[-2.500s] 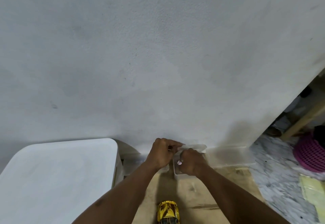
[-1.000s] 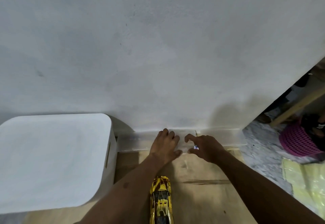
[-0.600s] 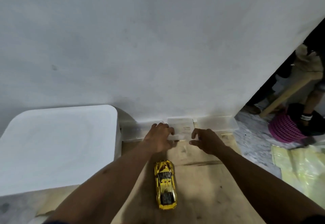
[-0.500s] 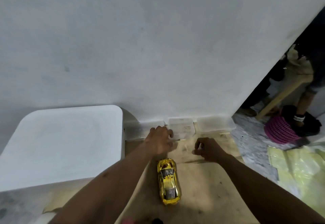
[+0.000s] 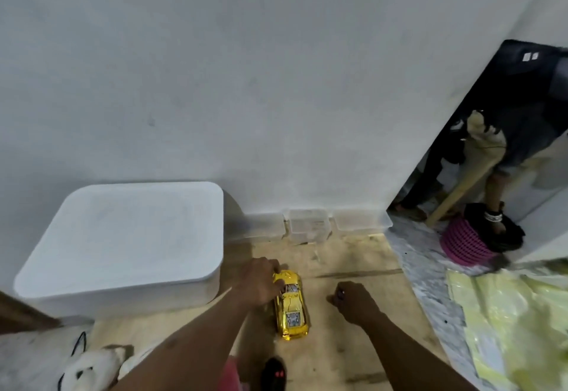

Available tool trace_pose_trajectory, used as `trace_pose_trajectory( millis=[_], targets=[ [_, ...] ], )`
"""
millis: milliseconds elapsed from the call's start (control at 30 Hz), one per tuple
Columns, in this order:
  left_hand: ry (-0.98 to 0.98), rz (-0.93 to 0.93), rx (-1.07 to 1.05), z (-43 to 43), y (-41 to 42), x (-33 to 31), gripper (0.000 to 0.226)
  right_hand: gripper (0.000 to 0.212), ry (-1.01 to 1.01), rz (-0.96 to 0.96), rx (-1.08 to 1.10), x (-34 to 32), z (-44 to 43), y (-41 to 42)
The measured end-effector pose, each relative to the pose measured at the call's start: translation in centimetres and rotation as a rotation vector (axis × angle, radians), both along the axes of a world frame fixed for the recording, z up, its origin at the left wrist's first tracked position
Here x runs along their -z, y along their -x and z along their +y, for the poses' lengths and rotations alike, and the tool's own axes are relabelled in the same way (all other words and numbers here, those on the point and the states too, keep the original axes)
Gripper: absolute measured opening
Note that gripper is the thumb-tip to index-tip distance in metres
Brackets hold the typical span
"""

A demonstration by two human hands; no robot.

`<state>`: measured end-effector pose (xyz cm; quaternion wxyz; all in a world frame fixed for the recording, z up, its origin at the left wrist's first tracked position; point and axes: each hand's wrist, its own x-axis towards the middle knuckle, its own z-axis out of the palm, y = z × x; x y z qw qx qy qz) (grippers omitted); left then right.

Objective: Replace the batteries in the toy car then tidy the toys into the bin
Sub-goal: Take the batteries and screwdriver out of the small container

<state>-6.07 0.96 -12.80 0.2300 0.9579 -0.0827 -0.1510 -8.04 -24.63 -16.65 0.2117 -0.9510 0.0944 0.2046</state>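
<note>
The left hand (image 5: 259,281) has dropped from the clear boxes (image 5: 308,228) onto the toy car (image 5: 291,304), fingers curled on its front; the right hand (image 5: 353,300), loosely closed, is just beside it.

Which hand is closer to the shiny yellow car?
The left hand. Its fingers rest on the front left side of the yellow car. The right hand is curled up over the floor to the car's right, apart from it.

Shiny yellow toy car (image 5: 291,304), plain white bin (image 5: 129,243), magenta basket (image 5: 464,244) (dark-striped).
</note>
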Motion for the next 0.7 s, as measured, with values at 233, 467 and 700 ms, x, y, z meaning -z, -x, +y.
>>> trace_pose_trajectory(
  millis=[233, 467, 700],
  targets=[
    [-0.027, 0.005, -0.095, 0.5, -0.6, 1.2, 0.035, 0.022, 0.179, -0.188, -0.11, 2.3, 0.0, -4.4],
    [0.045, -0.014, -0.148, 1.3, -0.8, 2.2, 0.035, 0.056, 0.415, -0.311, -0.147, 6.1, 1.1, -2.6],
    [0.035, 0.011, -0.133, 1.4, -0.6, 1.2, 0.034, 0.057, 0.444, -0.279, -0.145, 6.0, 1.1, -2.3]
  ],
)
